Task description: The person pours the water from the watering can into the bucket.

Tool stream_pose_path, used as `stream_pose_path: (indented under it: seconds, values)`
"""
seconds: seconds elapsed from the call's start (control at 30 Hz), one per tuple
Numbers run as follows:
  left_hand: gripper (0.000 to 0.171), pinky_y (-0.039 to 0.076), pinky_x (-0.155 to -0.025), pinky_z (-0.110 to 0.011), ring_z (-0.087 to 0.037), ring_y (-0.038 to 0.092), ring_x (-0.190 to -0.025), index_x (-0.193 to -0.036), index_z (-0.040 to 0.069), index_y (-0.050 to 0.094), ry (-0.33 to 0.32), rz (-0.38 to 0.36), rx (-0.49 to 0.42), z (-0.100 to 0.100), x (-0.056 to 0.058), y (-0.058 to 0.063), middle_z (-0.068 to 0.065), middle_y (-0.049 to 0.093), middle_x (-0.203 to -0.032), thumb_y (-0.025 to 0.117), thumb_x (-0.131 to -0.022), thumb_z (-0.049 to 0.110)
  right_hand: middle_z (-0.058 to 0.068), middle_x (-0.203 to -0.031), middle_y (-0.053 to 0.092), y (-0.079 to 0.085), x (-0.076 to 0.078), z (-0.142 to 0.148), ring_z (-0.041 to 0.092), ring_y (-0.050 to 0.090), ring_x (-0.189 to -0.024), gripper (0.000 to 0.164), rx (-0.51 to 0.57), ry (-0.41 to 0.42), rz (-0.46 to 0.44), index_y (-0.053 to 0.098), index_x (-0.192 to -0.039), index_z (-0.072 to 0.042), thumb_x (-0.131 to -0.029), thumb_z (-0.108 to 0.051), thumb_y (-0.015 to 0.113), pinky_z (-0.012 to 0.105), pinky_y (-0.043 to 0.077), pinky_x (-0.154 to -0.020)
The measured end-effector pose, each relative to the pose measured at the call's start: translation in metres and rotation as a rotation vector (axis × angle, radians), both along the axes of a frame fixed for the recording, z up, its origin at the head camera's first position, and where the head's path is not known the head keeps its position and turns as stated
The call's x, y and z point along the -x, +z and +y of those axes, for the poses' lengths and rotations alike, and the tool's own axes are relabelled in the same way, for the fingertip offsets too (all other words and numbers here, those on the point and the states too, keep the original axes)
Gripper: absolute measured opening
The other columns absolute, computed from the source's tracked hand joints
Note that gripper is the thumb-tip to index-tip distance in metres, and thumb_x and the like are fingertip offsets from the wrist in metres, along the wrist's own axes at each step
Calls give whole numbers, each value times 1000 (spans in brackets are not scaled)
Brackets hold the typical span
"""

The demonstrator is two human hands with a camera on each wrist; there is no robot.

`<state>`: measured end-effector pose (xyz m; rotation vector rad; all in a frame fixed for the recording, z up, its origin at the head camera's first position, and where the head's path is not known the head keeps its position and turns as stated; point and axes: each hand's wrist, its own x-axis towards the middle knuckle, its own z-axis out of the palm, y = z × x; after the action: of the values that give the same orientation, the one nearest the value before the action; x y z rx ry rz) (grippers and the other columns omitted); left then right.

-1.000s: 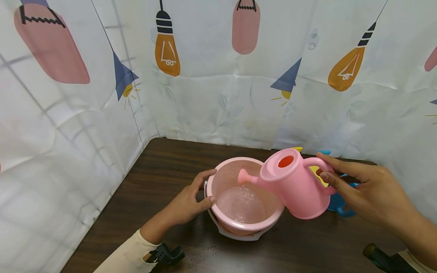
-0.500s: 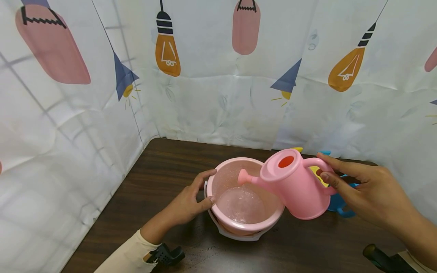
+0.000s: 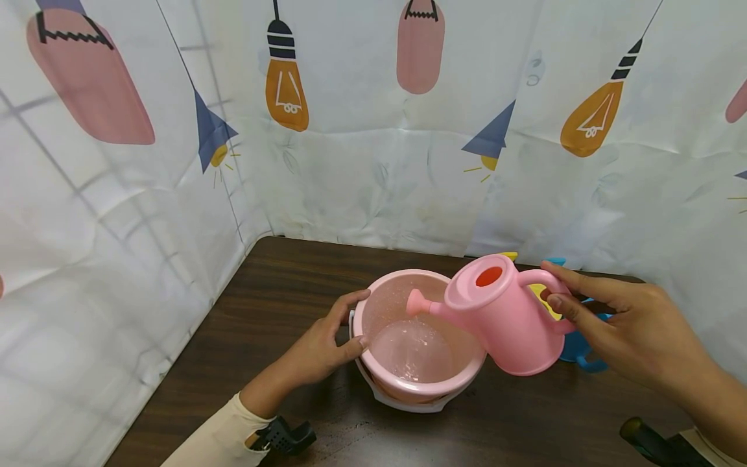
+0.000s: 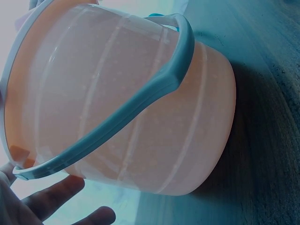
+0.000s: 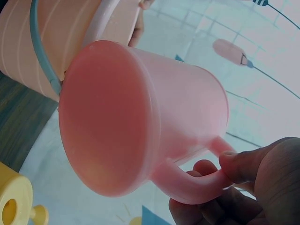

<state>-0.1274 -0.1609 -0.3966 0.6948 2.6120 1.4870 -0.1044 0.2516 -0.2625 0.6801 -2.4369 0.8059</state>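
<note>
A pink bucket [image 3: 417, 389] stands on the dark table with water [image 3: 411, 350] in its bottom, the surface rippled. My left hand [image 3: 327, 344] grips its rim on the left, thumb and a finger hooked over the edge. In the left wrist view the bucket's wall [image 4: 140, 154] and bail handle [image 4: 126, 112] show, other fingers spread outside. My right hand [image 3: 630, 318] holds a pink watering can [image 3: 519, 331] by its handle, tilted so the sprinkler head [image 3: 417, 303] is over the bucket. The can's base [image 5: 108, 122] faces the right wrist camera.
Behind the pink can, partly hidden, are a blue watering can [image 3: 574, 347] and a yellow one [image 5: 14, 197]. Small wet drops [image 3: 356, 428] lie on the table in front of the bucket. A printed curtain [image 3: 362, 181] hangs along the table's back and left edges.
Both hands, the bucket and the watering can keep their places. Only the ripples and bright splashes on the water in the bucket shift.
</note>
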Motion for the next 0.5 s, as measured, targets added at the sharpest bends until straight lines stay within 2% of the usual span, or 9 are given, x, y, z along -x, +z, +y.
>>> stream_pose_path:
  seconds: [0.5]
  values:
    - [71, 47, -91, -59, -30, 58, -123, -156, 38, 30, -3, 1, -9, 0, 0, 0, -5, 63, -122, 65, -94, 41, -31, -109, 65, -2, 1, 1, -11, 63, -74, 47, 14, 5, -3, 75, -127, -21, -83, -6, 84, 16, 44, -50]
